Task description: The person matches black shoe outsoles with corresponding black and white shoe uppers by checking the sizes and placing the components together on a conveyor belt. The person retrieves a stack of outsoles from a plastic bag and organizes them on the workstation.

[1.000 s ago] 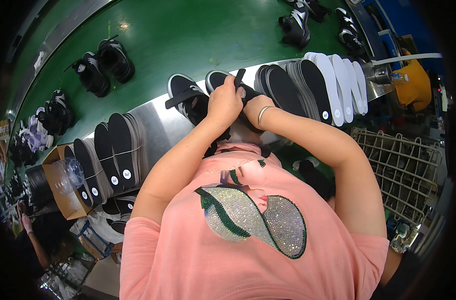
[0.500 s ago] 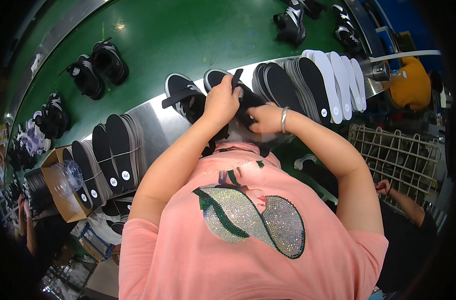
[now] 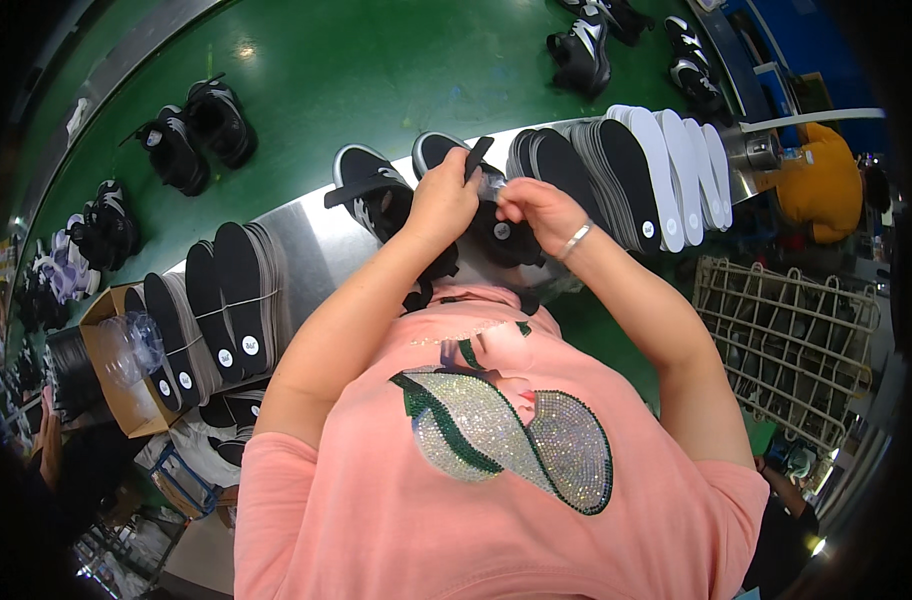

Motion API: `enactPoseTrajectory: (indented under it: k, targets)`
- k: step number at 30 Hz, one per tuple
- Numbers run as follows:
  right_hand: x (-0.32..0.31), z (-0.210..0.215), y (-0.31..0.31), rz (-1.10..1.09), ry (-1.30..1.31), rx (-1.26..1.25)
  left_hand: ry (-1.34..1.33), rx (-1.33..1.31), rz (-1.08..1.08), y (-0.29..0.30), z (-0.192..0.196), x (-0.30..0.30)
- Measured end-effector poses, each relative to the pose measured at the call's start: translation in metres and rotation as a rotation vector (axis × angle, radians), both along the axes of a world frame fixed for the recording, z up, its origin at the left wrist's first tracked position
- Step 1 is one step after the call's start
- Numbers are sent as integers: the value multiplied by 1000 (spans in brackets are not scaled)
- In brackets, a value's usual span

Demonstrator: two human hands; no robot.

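Two black shoes with grey-silver toe edges stand side by side in front of me, toes pointing away. My left hand is closed over the upper of the right-hand shoe, and that shoe's black strap sticks up past its fingers. Inside this shoe shows a dark insole with a round white sticker. My right hand pinches a crumpled piece of clear plastic just beside my left fingers, above the shoe opening. The left-hand shoe stands untouched, partly hidden behind my left forearm.
Black insole stacks and white insoles line the metal ledge at right; tied stacks lie left, beside a cardboard box with clear plastic. More shoes stand on the green surface. A wire rack is at right.
My right hand has risen out of the shoe opening and come up next to my left hand, with clear plastic now visible at its fingers. The left hand keeps its hold.
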State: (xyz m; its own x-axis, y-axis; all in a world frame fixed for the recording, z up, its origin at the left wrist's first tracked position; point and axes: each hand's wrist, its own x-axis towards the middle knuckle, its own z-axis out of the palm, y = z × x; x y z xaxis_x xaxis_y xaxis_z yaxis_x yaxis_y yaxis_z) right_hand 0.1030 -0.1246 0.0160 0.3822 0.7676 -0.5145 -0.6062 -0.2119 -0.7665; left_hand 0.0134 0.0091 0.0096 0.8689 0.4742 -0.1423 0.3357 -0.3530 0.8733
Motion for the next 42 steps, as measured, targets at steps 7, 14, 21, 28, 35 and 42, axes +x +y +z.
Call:
enactPoseTrajectory:
  k: [7,14,21,28,35,42]
  targets:
    - [-8,37,-21,31,-529,-105,-222,258,74,-6,20,-18]
    - [-41,51,-11,247,-850,-34,-223,-2,-110,7,60,-63]
    - [-39,1,-36,216,-919,-335,105,1177,978,163,87,-251]
    - [-57,-10,-9,252,-987,-409,223,1263,1211,185,74,-329]
    - [-69,-6,9,287,-1192,-283,121,419,56,23,44,-105]
    - [-61,2,-2,402,-959,-250,357,535,-117,16,15,-61]
